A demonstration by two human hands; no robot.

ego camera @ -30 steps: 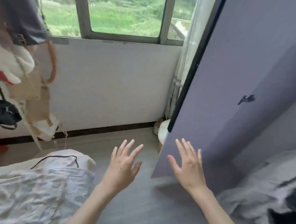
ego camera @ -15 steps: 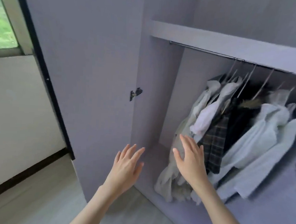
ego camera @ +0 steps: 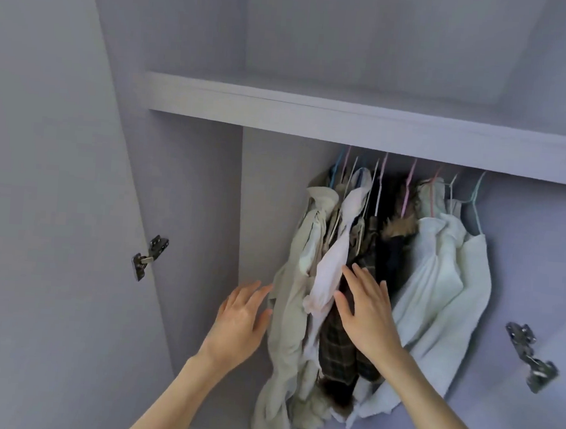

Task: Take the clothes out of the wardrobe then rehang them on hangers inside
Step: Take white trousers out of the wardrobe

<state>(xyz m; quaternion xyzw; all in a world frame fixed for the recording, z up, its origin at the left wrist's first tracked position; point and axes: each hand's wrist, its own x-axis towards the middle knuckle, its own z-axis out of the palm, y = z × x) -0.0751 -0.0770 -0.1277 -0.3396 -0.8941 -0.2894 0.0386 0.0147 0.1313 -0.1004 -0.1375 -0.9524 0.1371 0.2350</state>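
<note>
Lilac-grey wardrobe (ego camera: 189, 187) panels fill the view, both doors swung wide with one metal hinge on the left door (ego camera: 149, 258) and one on the right door (ego camera: 531, 357). Nearest, two bare hands reach in: the left hand (ego camera: 239, 321) is spread and relaxed, fingertips just touching the beige garment (ego camera: 289, 315) at the bunch's left edge; the right hand (ego camera: 366, 315) lies flat with straight fingers against the dark plaid garment (ego camera: 339, 349), grasping nothing. Behind them the clothes (ego camera: 437, 292) hang bunched together, white and pale pieces flanking a dark fur-trimmed one. Above, about nine thin hangers (ego camera: 409, 189) in pink, blue and white hook up under the shelf (ego camera: 315, 116). Half a second ago the camera stood further left, with the window in view and the left hand short of the clothes.
</note>
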